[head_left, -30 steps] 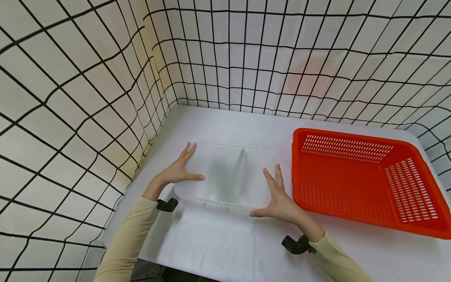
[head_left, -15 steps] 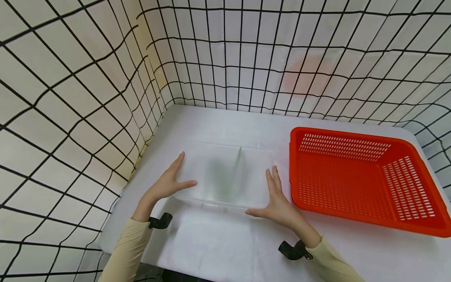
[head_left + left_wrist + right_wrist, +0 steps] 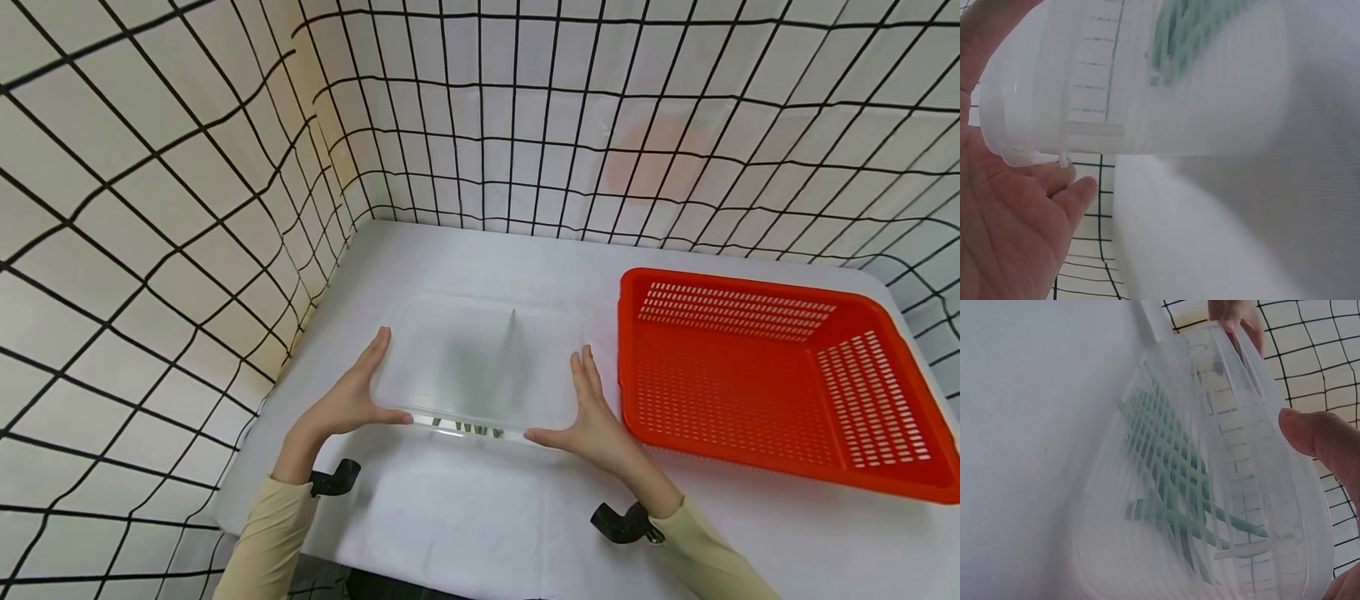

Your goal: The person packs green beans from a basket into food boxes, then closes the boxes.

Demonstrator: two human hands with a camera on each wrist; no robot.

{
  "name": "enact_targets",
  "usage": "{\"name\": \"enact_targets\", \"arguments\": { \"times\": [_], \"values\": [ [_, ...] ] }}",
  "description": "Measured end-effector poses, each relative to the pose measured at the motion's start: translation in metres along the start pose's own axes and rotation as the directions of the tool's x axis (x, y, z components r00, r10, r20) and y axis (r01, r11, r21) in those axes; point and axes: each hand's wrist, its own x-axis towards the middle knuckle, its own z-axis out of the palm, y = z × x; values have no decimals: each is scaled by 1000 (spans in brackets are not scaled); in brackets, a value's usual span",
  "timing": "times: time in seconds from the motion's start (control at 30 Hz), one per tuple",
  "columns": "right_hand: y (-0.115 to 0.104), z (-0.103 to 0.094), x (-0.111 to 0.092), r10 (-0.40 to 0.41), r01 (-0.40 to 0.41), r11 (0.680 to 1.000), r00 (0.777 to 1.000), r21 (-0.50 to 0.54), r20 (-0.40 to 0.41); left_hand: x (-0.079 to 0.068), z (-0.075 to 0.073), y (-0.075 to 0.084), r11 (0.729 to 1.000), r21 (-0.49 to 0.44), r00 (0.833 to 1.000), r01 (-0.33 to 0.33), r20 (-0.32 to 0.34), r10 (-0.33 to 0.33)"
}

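A translucent plastic storage box (image 3: 1222,112) sits on the white-covered table, with long green stalks (image 3: 1166,456) blurred behind its ribbed wall. Its frosted lid (image 3: 420,358) lies over the top, shifted toward the back. Along the front a narrow gap shows several green stalk ends (image 3: 468,428). My left hand (image 3: 347,402) grips the lid's left end, thumb at the front corner. At the right end, my right hand (image 3: 597,429) holds the lid with the thumb at the front edge and fingers along the side. In the right wrist view, a gap shows between lid and box.
An orange-red slotted plastic basket (image 3: 738,400) stands to the right of the box, close to my right hand. Black wire grid (image 3: 517,117) rises behind and left of the table (image 3: 480,500). Both wrists wear black camera mounts (image 3: 335,477).
My left hand first slid left off the lid's top to its end and corner. The lid has since lifted and shifted back, exposing stalk ends at the front. My right hand has barely moved.
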Motion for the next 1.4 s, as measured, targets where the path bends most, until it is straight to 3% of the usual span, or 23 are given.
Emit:
{"name": "enact_targets", "arguments": {
  "times": [0.3, 0.63, 0.93, 1.1, 1.27, 1.4],
  "values": [
    [-2, 1, -10, 7, -7, 999, 1000, -43, 5, -13, 6, 3, 996, 36, 996, 83, -12, -83],
    [-1, 6, -17, -18, 18, 1000, 1000, -4, -24, -15, 12, -1, 999, 1, 999, 46, -18, -46],
    [1, 8, -21, -11, 11, 1000, 999, 5, -38, -18, 24, -1, 1000, -6, 997, 21, -81, -21],
    [6, 13, -22, -68, 74, 996, 993, 50, -101, -19, 32, -6, 1000, 23, 993, 9, -115, -7],
    [11, 22, -18, -158, 174, 983, 966, 62, -206, -16, 33, -8, 1000, 28, 990, 0, -140, 3],
    [13, 26, -16, -176, 203, 976, 949, 79, -261, -14, 33, -7, 999, 38, 988, 2, -154, 3]
  ]
}}
